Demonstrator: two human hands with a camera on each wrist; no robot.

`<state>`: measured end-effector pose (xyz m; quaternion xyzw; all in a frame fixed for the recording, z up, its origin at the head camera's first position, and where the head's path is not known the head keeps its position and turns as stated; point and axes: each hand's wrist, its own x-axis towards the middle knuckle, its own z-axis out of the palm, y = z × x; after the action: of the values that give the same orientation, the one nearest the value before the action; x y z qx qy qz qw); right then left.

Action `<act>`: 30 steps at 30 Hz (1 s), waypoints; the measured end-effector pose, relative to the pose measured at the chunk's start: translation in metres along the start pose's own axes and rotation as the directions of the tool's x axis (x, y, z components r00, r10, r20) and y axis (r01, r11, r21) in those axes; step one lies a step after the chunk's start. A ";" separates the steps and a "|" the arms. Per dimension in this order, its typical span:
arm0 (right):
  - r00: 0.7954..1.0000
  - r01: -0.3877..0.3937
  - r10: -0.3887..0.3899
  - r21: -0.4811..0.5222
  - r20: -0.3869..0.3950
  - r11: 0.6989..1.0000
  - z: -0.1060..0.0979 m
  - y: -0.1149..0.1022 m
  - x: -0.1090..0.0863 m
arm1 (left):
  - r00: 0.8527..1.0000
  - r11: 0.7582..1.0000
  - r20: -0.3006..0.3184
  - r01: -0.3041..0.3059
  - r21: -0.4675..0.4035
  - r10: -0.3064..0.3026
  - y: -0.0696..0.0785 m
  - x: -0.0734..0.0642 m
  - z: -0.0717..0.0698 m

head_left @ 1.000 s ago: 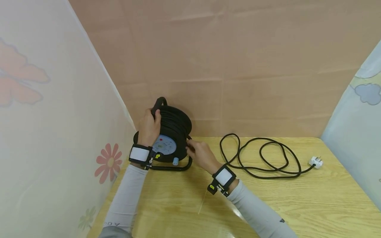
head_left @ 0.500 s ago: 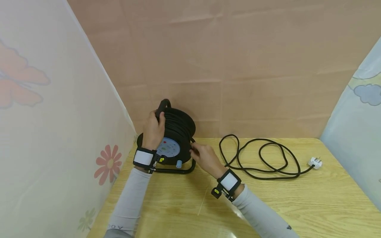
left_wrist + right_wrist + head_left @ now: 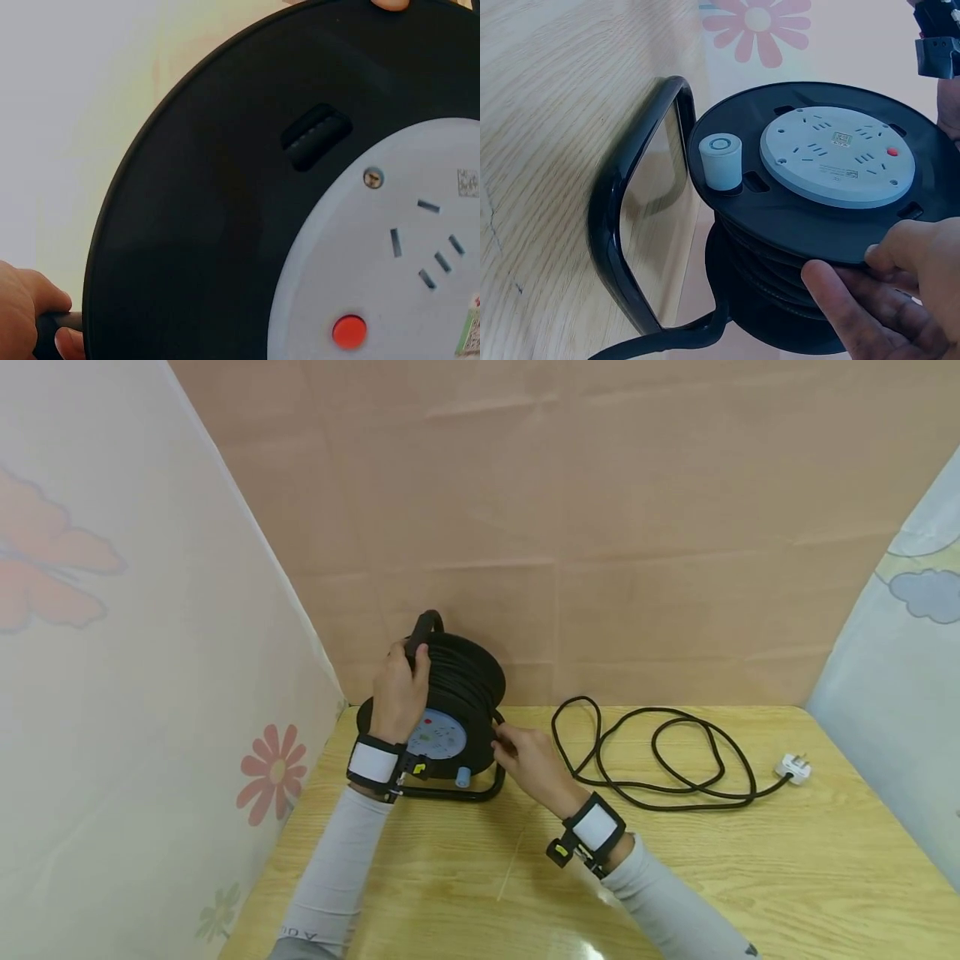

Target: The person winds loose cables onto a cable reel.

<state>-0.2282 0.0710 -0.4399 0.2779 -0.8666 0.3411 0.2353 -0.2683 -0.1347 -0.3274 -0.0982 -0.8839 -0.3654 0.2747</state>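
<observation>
A black cable reel [image 3: 480,739] with a pale blue-grey socket face [image 3: 437,735] stands on its tubular frame [image 3: 480,793] at the table's left back. My left hand [image 3: 401,693] grips the reel's top handle [image 3: 425,631]. Low on the reel's right side, my right hand [image 3: 534,768] has its fingers at the flange rim. In the right wrist view, my right fingers [image 3: 825,285] and bent thumb pinch that rim [image 3: 840,261]. Black cable [image 3: 453,668] is wound between the flanges. A light blue winding knob [image 3: 721,165] sticks out from the front flange.
A loose length of black cable [image 3: 652,787] lies in loops on the wooden table [image 3: 675,877] to the right, ending in a white plug [image 3: 793,768]. A brown paper-like wall [image 3: 637,527] stands close behind, and a flowered wall [image 3: 172,652] borders the left.
The reel has shifted a little to the right across the table, both hands moving with it. The loose cable loops and the plug look much the same.
</observation>
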 end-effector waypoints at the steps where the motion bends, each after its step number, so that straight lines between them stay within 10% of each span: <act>1: 1.000 0.000 0.000 0.002 0.001 1.000 -0.001 0.000 -0.001 | 1.000 1.000 -0.003 -0.001 0.002 0.001 0.001 0.000 0.000; 30: 0.998 -0.066 0.065 -0.031 -0.027 0.997 -0.033 0.013 -0.029 | 0.998 0.999 0.045 -0.032 -0.036 0.034 0.033 -0.011 0.024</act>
<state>-0.2075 0.1122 -0.4414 0.2412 -0.8773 0.3386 0.2399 -0.2564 -0.0941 -0.3278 -0.1258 -0.8817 -0.3739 0.2587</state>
